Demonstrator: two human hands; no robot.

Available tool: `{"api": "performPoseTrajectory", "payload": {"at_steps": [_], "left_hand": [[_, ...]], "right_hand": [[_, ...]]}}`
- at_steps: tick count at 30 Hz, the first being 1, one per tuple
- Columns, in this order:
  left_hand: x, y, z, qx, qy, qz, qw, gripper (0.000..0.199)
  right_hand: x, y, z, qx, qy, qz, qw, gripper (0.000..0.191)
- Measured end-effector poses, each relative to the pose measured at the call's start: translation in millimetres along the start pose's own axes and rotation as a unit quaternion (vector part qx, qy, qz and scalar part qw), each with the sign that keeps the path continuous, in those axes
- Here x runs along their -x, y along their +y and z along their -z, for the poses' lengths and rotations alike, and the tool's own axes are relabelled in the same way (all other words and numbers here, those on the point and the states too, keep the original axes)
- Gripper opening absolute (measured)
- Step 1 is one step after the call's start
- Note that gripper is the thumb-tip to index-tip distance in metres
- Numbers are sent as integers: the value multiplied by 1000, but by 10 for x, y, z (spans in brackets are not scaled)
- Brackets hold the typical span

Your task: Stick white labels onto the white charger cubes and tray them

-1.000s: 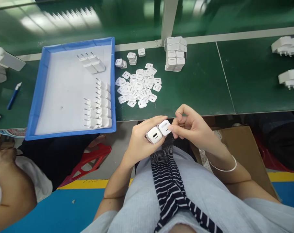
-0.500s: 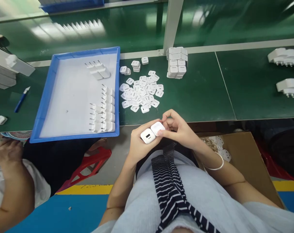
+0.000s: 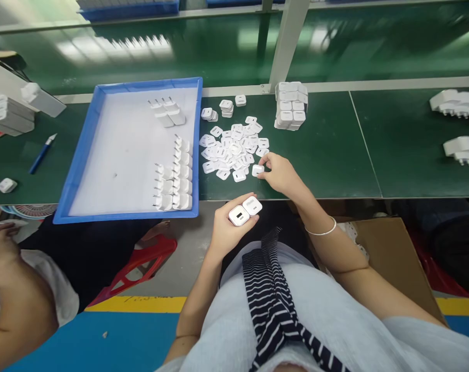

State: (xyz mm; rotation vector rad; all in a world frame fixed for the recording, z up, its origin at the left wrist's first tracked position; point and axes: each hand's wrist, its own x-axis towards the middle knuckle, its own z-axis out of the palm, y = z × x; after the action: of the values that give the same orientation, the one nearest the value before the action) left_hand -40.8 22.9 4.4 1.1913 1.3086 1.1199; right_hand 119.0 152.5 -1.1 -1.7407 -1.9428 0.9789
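Observation:
Two white plug chargers, a left one (image 3: 238,216) and a right one (image 3: 252,205), lie side by side in my left hand (image 3: 225,232), their end faces turned up. The left face shows a dark port slot; the right face carries a smaller slot and a faint grey mark. Over the bench edge, my right hand (image 3: 280,174) pinches a small white cover plate (image 3: 258,170) between thumb and fingers. That plate is at the near right side of a loose pile of similar cover plates (image 3: 234,149) on the green bench.
A blue-rimmed tray (image 3: 199,155) holds several upright and lying plug chargers. Behind the pile are short stacks of plates (image 3: 226,108). Charger blocks (image 3: 291,106) stand at the back. A blue knife (image 3: 43,154) lies left. Another person's arm (image 3: 17,289) is at far left.
My right hand has left the chargers and moved up to the pile's edge, where it grips a cover plate. My left hand still holds both chargers. The view has shifted slightly.

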Motion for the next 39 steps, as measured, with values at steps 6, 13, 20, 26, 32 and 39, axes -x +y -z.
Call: {"api": "performPoseTrajectory", "payload": {"at_steps": [6,13,20,26,32,39], "left_hand": [[-37,-11,-9,0,-23,-10,1000,46],[-88,118,-67,-38,-43,-61,997,42],[-110,305,-160,-13,-87,-71,994,35],[-86,381,-243,-15,-106,-61,992,34],[-86,385,-279,-42,-99,-76,991,34],[-98,387,-291,-59,-104,-97,988,32]], "right_hand": [[135,148,139,-83,5,100,991,10],[522,11,422,-275,-33,89,957,17],[988,-257,608,-304,-105,134,937,9],[1043,-204,604,-319,-105,114,935,10],[1045,-180,614,-303,-112,113,939,11],[1041,-187,595,-288,-97,127,944,15]]}}
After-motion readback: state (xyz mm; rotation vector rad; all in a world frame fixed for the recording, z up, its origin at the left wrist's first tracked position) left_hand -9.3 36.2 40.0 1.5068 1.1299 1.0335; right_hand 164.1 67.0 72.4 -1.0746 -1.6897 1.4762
